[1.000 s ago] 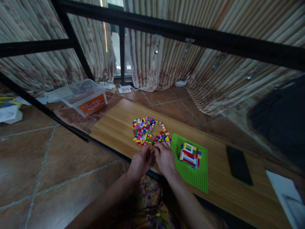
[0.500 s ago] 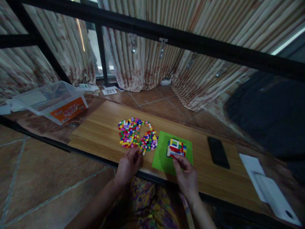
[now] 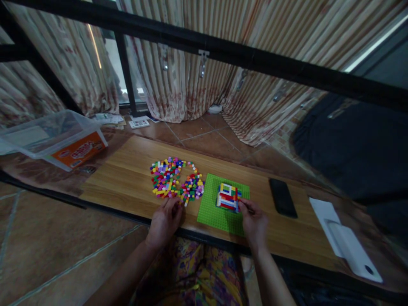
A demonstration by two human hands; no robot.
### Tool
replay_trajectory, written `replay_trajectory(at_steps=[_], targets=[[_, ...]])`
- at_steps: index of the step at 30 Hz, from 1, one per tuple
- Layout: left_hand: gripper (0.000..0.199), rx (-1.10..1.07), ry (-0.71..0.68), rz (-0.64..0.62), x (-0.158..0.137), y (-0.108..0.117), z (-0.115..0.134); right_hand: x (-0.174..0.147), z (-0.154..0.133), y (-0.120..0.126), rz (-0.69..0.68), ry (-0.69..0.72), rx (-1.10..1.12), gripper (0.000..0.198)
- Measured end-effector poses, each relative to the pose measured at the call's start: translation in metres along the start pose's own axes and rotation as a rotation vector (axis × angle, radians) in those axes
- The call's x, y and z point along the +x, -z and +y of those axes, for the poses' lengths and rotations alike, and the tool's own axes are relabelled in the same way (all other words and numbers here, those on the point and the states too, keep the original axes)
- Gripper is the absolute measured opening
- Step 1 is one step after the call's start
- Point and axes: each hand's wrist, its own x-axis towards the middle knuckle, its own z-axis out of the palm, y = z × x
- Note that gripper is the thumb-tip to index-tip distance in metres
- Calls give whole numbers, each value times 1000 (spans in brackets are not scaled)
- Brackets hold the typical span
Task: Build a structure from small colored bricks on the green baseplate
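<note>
On the green studded baseplate (image 3: 207,213) sits the multicoloured brick build (image 3: 227,197), with the right hand (image 3: 256,222) at its right edge, fingers close together, though whether they grip a brick I cannot tell; pressing straight down over aligned studs should seat one best. Beside the loose bricks (image 3: 165,182) on the wooden tabletop (image 3: 119,172), the left hand's (image 3: 163,223) fingers are curled, any contents hidden.

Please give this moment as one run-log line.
left hand: at near edge of loose bricks | right hand: at right side of brick build | brick build: on green baseplate | grasps: unclear
</note>
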Motion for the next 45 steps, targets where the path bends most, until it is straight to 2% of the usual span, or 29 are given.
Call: replay_trajectory(at_steps=[7, 12, 22, 29, 40, 45], targets=[[19, -9, 8, 0, -1, 0, 1, 4, 4, -5, 16, -73, 132, 25], [18, -14, -3, 5, 0, 1, 3, 8, 4, -6, 21, -200, 280, 28], [17, -17, -3, -1, -1, 0, 1, 21, -1, 1, -104, -307, 384, 31], [17, -25, -4, -3, -1, 1, 1, 20, 1, 2, -42, -297, 354, 37], [18, -27, -1, -12, -3, 0, 1, 24, 0, -1, 9, -364, 296, 42], [17, -7, 7, -11, -2, 0, 0, 27, -4, -1, 19, -436, 282, 47]])
